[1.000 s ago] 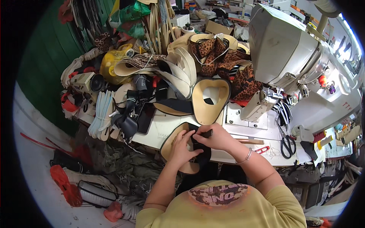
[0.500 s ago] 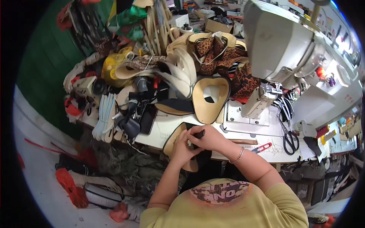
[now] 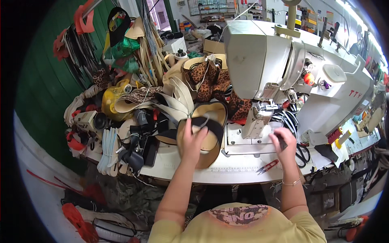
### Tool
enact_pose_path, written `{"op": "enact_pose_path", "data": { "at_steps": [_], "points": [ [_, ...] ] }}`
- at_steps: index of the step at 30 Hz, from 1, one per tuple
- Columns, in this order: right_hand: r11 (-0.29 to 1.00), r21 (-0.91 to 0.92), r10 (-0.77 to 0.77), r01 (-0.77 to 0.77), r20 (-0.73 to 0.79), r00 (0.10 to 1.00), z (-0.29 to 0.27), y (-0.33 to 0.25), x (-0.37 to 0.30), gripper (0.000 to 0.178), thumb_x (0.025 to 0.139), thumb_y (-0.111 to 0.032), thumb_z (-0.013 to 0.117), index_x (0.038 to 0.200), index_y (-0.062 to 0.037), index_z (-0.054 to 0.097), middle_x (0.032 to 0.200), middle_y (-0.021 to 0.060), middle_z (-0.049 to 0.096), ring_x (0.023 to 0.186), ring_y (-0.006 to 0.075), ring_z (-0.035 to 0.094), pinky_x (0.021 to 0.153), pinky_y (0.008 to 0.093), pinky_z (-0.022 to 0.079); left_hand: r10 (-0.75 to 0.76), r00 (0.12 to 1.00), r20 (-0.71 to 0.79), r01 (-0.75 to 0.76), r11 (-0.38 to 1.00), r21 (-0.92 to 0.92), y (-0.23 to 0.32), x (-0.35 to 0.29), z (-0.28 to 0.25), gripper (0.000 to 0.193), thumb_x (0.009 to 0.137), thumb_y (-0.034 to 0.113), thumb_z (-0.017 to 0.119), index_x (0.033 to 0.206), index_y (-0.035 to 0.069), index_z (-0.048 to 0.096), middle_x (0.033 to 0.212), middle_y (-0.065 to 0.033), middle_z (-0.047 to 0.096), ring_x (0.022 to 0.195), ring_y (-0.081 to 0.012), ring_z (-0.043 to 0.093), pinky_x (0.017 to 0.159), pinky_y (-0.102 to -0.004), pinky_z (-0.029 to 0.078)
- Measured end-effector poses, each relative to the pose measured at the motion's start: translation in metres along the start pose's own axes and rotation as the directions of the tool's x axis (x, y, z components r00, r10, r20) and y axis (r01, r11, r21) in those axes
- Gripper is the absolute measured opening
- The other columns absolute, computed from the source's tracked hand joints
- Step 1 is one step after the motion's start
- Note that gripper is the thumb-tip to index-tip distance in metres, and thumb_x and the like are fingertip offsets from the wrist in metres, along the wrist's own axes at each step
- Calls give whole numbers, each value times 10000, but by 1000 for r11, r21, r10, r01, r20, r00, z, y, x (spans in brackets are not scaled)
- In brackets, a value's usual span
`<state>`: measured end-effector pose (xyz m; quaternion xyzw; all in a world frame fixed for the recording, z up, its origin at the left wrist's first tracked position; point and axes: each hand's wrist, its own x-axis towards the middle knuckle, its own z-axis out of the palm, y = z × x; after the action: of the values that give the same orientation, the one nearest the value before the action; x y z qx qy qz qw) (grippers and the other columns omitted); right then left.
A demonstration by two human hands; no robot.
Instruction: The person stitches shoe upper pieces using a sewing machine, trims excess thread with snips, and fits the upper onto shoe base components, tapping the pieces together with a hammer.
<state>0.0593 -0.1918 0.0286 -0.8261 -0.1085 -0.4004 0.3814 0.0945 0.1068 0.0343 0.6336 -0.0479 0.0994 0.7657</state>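
Observation:
My left hand (image 3: 191, 141) grips a black-and-tan shoe upper (image 3: 214, 156) by its edge, fingers over its near left side. The upper has an oval opening and lies over another tan upper (image 3: 216, 109) on the white sewing table. My right hand (image 3: 285, 146) is raised to the right, beside the post of the sewing machine (image 3: 259, 60). Between its curled fingers is a short dark stick-like tool (image 3: 282, 143), whose exact kind I cannot make out. Red-handled thread snips (image 3: 267, 167) lie between my hands, near the table's front edge.
Black-handled scissors (image 3: 302, 156) lie just right of my right hand. Leopard-print pieces (image 3: 206, 77) are heaped behind the uppers. To the left are a phone (image 3: 150, 150), a bundle of pale blue strips (image 3: 107, 148) and a yellow bag (image 3: 111, 103). Thread cones (image 3: 343, 137) stand far right.
My hands were together at the table's front edge, working on the upper. Now they are apart: the left has carried the upper forward, the right has moved right with the dark tool. The view has shifted.

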Motion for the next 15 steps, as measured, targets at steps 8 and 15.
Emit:
{"op": "enact_pose_path", "data": {
  "at_steps": [8, 15],
  "points": [
    [931, -345, -73, 118, 142, 987, 44, 83, 9, 322, 719, 51, 544, 993, -77, 655, 1074, 121, 595, 959, 323, 571, 821, 381, 476, 9, 990, -138, 44, 924, 380, -75, 88, 19, 763, 800, 166, 672, 1420, -3, 259, 1198, -189, 549, 1055, -201, 548, 883, -347, 433],
    [923, -381, 168, -47, 290, 942, 35, 73, -8, 353, 726, 30, 596, 1068, -48, 632, 1138, 167, 579, 935, 336, 576, 827, 392, 476, 491, 542, -682, -42, 827, 561, -72, 5, -75, 625, 794, 90, 684, 1309, -2, 343, 1311, -181, 339, 1160, -287, 419, 910, -383, 400]
  ]
}}
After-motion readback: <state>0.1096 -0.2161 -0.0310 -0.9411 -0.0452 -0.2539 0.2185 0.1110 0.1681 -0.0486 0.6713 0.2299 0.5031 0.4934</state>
